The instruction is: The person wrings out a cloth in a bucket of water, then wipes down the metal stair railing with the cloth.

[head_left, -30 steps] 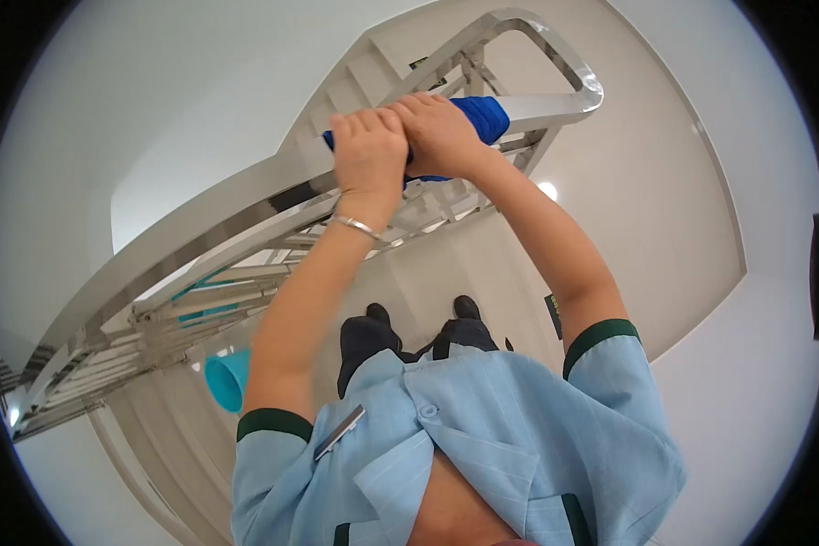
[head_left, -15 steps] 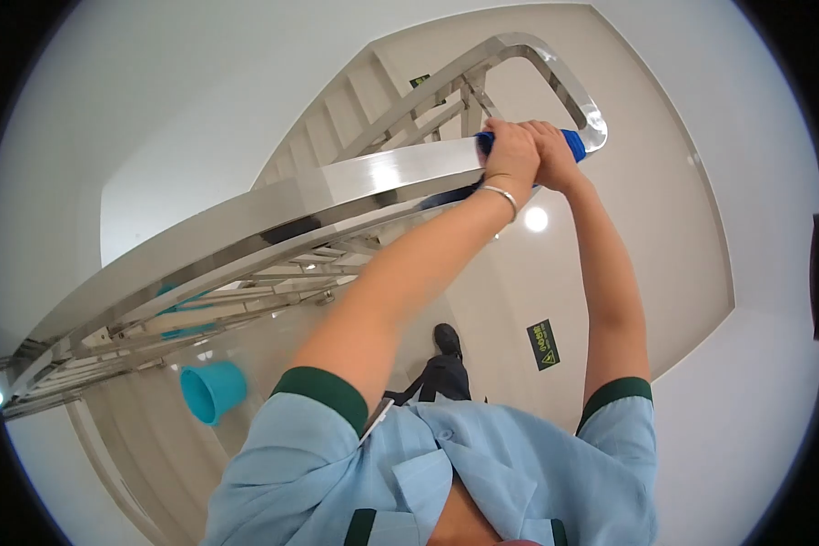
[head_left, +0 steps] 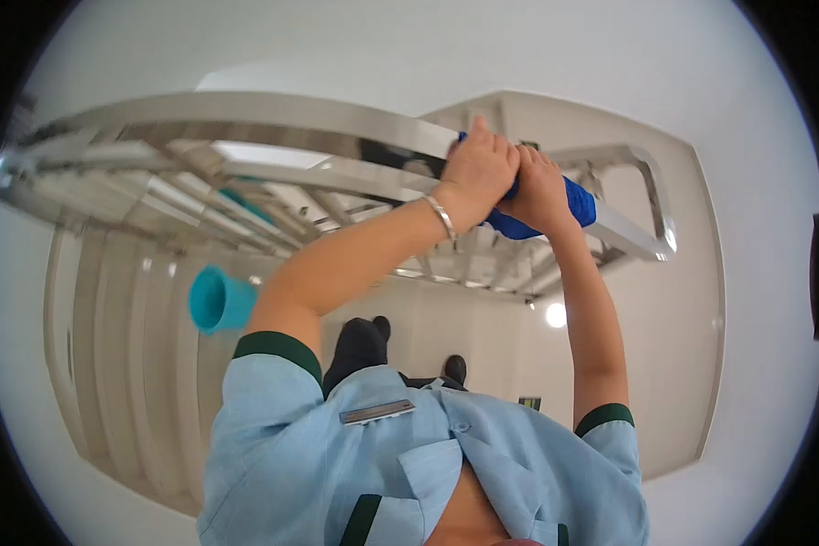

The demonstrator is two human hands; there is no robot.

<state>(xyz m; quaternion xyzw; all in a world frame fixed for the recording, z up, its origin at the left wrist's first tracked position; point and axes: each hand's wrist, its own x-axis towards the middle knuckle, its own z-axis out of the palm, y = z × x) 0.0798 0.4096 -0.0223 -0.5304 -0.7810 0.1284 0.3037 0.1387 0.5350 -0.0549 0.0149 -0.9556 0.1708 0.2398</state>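
Observation:
A blue cloth is wrapped round the shiny metal handrail, a little short of the rail's looped end. My left hand, with a silver bangle at the wrist, is closed over the cloth and the rail; part of its grip is hidden. Right beside it, my right hand presses the cloth down with fingers curled round the rail. Some of the cloth hangs below the rail under both hands.
A turquoise bucket stands at the lower left, close to stairs. Metal balusters run beneath the rail. White walls surround the landing floor. A small dark sign lies on the floor, partly covered by my shirt.
Both hands and the cloth have slid along the handrail, away from its looped end. The view has turned, so the rail lies more level and the bucket appears higher.

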